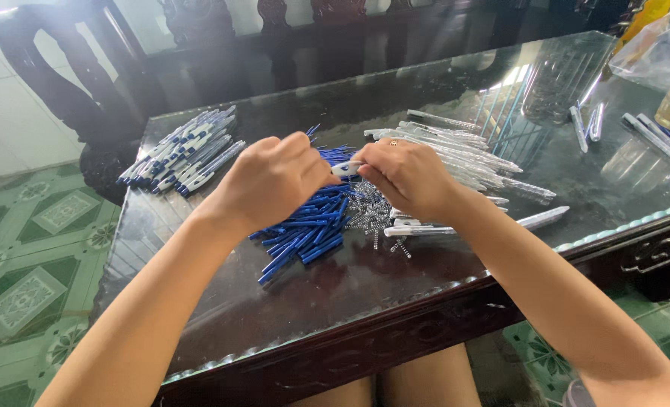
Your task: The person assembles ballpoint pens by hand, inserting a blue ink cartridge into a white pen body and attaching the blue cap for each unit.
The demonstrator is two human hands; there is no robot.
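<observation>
My left hand (271, 179) and my right hand (406, 178) meet over the middle of a dark glass-topped table (305, 301), both closed on one white pen part (345, 169) held between them. Under my left hand lies a pile of blue pen refills (305, 230). A heap of small metal springs (369, 215) sits below my right hand. Clear pen barrels (463, 158) are piled just behind and to the right of my right hand. A stack of assembled blue and white pens (184, 154) lies at the table's left.
A few loose pens (587, 120) and pens (659, 139) lie at the far right, near a clear plastic bag (659, 45). Dark wooden chairs (199, 45) stand behind the table. Green patterned floor tiles (26, 256) show at left. My knees are under the table's front edge.
</observation>
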